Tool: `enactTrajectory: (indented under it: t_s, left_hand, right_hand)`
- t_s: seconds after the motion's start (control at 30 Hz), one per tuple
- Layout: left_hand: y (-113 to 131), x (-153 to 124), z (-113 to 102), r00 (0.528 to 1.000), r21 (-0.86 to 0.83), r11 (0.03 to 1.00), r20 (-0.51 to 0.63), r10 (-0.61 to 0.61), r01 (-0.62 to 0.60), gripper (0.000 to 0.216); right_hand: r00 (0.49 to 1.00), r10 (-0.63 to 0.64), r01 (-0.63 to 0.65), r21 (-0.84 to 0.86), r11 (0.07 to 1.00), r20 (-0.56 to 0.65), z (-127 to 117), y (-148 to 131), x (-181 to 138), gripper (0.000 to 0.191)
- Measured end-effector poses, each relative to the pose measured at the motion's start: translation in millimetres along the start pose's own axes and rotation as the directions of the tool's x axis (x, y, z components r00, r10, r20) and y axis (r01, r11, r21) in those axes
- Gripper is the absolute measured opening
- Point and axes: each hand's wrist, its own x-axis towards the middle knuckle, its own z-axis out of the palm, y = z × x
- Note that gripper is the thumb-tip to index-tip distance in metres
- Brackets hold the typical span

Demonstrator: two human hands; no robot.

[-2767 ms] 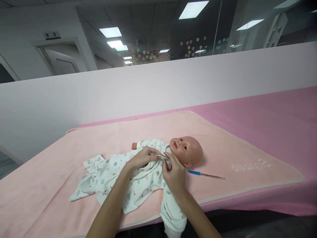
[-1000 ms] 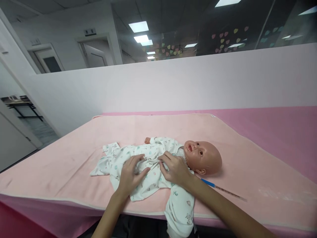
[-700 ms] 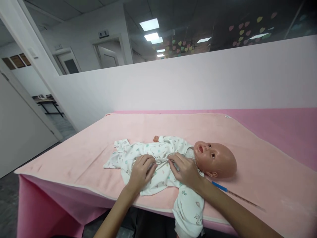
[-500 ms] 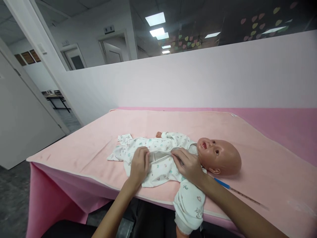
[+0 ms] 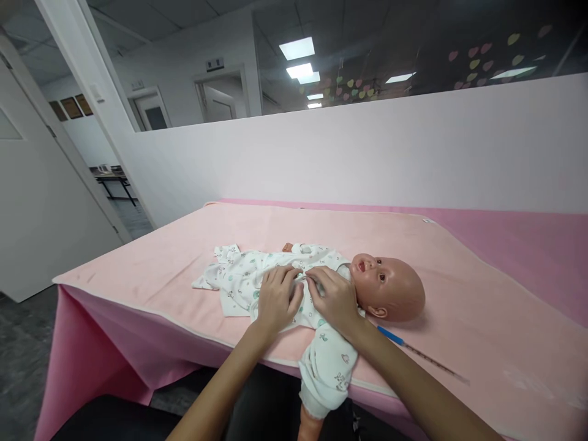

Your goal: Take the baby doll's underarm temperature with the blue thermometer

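Observation:
A baby doll (image 5: 390, 288) lies on its back, head to the right, dressed in a white printed baby romper (image 5: 248, 269). My left hand (image 5: 278, 297) is over the doll's belly, its fingertips closed on the romper's front edge. Close beside it, my right hand (image 5: 333, 297) pinches the same front edge near the chest. The fingertips of both hands almost meet; what lies beneath them is hidden. One sleeved doll arm (image 5: 324, 367) hangs over the near table edge. By the doll's head, below my right wrist, lies a thin stick with a blue end (image 5: 390, 335).
A pale pink blanket (image 5: 151, 263) covers the table over a darker pink cloth (image 5: 519, 245). Behind stands a white wall (image 5: 367, 153) with a window above it. A door (image 5: 55, 202) is at the left.
My left hand has moved right and up along the romper, close to my right hand. The gap in the romper's front is now mostly covered. The camera view has shifted slightly.

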Motion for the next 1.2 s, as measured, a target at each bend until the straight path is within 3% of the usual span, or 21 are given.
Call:
enactTrajectory:
  t_s: [0.13, 0.37, 0.63, 1.2]
  left_hand:
    - [6.1, 3.6, 9.6, 0.996, 0.038, 0.998, 0.075, -0.052, 0.049, 0.024]
    - [6.3, 1.3, 9.5, 0.996, -0.009, 0.997, 0.047, -0.078, 0.078, 0.021]
    - [7.2, 2.4, 9.6, 0.995, 0.012, 0.999, 0.092, -0.042, 0.041, 0.018]
    - [5.4, -2.0, 10.6, 0.998, -0.132, 0.990, 0.011, -0.054, 0.055, 0.011]
  right_hand:
    - [0.998, 0.059, -0.058, -0.047, 0.997, 0.021, 1.1, 1.6, -1.3, 0.016]
    - [0.997, 0.049, -0.047, -0.039, 0.998, 0.067, 0.8, 3.9, -3.2, 0.021]
    - [0.996, 0.035, -0.031, -0.053, 0.998, 0.076, 0.6, 2.3, -3.7, 0.020]
    - [0.996, 0.042, -0.039, -0.040, 0.998, 0.084, -0.3, 2.5, -2.8, 0.017]
